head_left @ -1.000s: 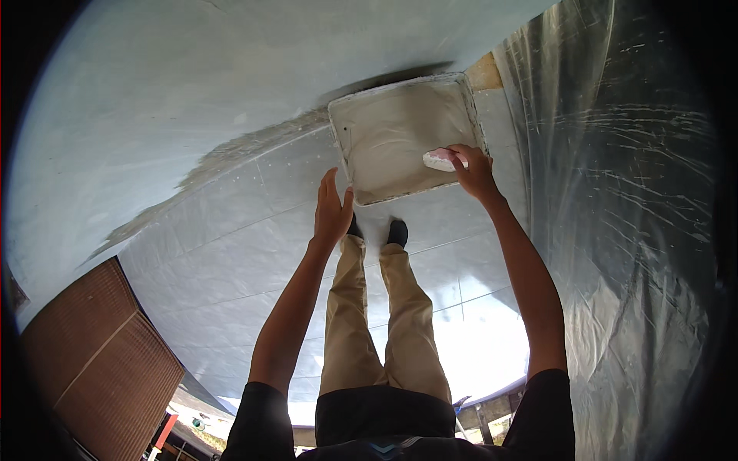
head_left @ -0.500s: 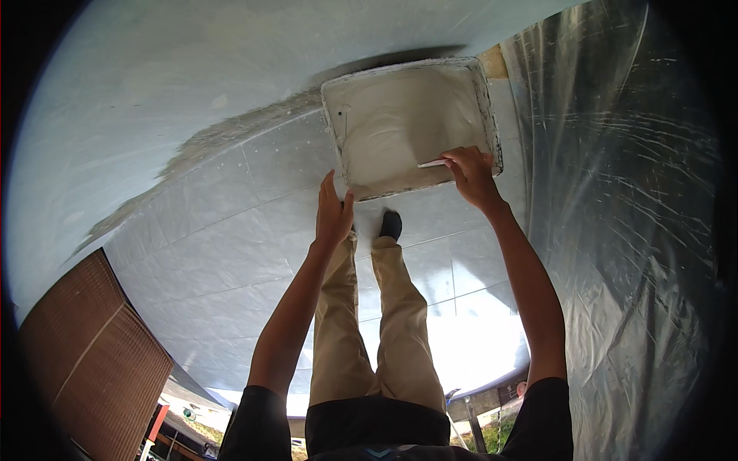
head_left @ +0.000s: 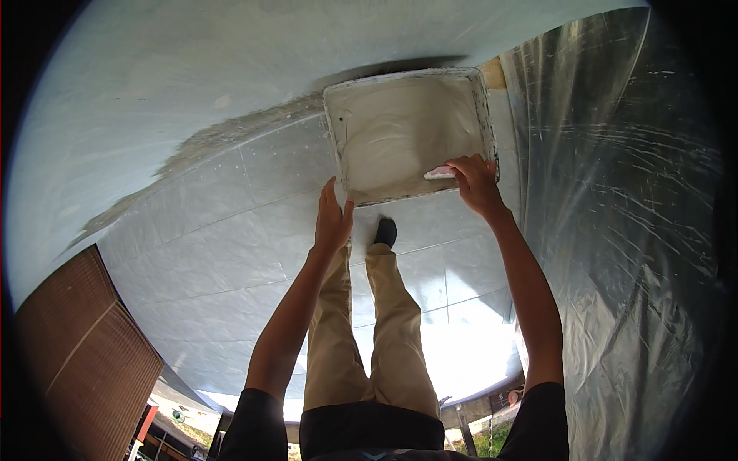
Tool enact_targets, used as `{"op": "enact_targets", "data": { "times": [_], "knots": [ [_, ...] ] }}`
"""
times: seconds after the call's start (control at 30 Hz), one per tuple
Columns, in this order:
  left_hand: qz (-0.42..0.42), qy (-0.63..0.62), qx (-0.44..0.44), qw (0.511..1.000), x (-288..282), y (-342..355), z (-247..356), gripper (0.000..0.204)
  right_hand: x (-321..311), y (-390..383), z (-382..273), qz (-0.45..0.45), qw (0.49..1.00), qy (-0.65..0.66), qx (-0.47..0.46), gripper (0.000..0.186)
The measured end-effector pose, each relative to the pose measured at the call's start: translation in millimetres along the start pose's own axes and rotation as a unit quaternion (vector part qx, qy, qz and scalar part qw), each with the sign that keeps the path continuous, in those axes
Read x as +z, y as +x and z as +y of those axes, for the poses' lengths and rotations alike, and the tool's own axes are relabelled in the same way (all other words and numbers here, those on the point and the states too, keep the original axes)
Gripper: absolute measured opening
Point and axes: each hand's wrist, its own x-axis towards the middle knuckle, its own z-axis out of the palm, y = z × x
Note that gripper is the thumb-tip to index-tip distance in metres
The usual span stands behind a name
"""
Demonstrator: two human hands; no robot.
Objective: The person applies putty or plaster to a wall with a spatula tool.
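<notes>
Pad (head_left: pixel 440 173), pink-white: pinched in right hand (head_left: pixel 478 183), over the tray (head_left: pixel 487 123) near its lower right corner; a weak grip might drop it.
Left hand (head_left: pixel 333 224): spread, holding nothing, by the lower left corner; bumping might shift the tray.

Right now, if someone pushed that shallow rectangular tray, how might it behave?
The tray is probably stiff, judging by its squared outline. Being broad and four-cornered, it seems unlikely to roll. The smeared pale material inside may add weight, though its depth isn't clear.
</notes>
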Motion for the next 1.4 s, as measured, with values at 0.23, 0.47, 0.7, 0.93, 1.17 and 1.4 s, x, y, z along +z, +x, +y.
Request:
{"op": "enact_targets", "data": {
  "times": [0.23, 0.47, 0.7, 0.93, 1.17, 1.4],
  "knots": [
    [-0.011, -0.005, -0.017, 1.000, 1, -3, 4, 0.063, -2, 3, 2, -0.033, 0.999, -0.020, -0.008, 0.022],
    [-0.009, 0.001, -0.018, 1.000, -1, -6, 1, 0.062, -14, 13, 1, -0.094, 0.994, -0.040, 0.023, 0.023],
    [-0.004, -0.001, -0.014, 1.000, -1, -8, 3, 0.061, -29, 23, 2, -0.152, 0.986, -0.069, 0.020, 0.031],
    [-0.001, -0.009, -0.013, 1.000, -7, -12, 7, 0.061, -39, 35, 6, -0.158, 0.984, -0.071, 0.035, 0.031],
    [0.015, 0.006, 0.012, 1.000, -24, -14, 13, 0.061, -55, 52, 31, -0.202, 0.944, 0.102, 0.239, 0.027],
    [0.046, 0.010, 0.074, 0.996, -82, 8, 79, 0.060, -108, 35, 0, -0.125, 0.835, 0.451, 0.288, 0.031]
  ]
}}
